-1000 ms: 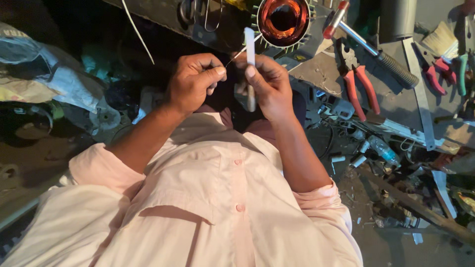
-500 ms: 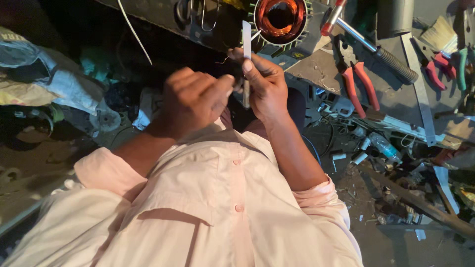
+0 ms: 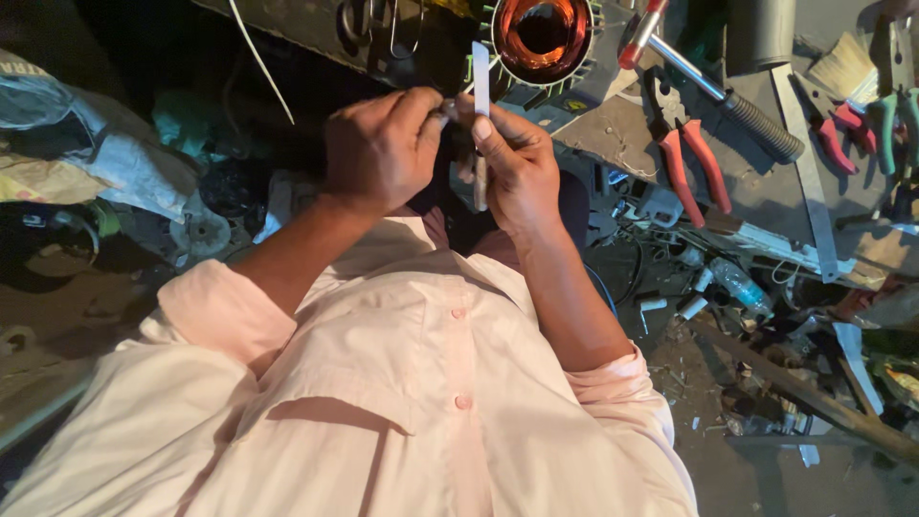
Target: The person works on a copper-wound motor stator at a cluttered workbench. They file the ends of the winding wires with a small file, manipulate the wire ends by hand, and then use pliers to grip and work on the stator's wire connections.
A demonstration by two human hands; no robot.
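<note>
My right hand (image 3: 515, 163) grips a flat white strip (image 3: 481, 65) that stands upright, its top end near the rim of a motor stator with copper windings (image 3: 543, 29). My left hand (image 3: 381, 146) sits just left of it, with thumb and fingers pinched together on a thin wire (image 3: 446, 109) beside the strip. The two hands touch at the fingertips. Both are raised above my pink shirt (image 3: 412, 383). The lower end of the strip is hidden behind my right palm.
Red-handled pliers (image 3: 694, 163) and a long tool with a black ribbed grip (image 3: 756, 120) lie on the metal bench to the right. A brush (image 3: 844, 62) and green-handled pliers (image 3: 885, 115) are farther right. A small plastic bottle (image 3: 742, 287) lies among scraps. Crumpled bags (image 3: 96, 144) sit at the left.
My left hand has shifted right, closing up against the right hand. Both hands with the strip have moved slightly up toward the stator.
</note>
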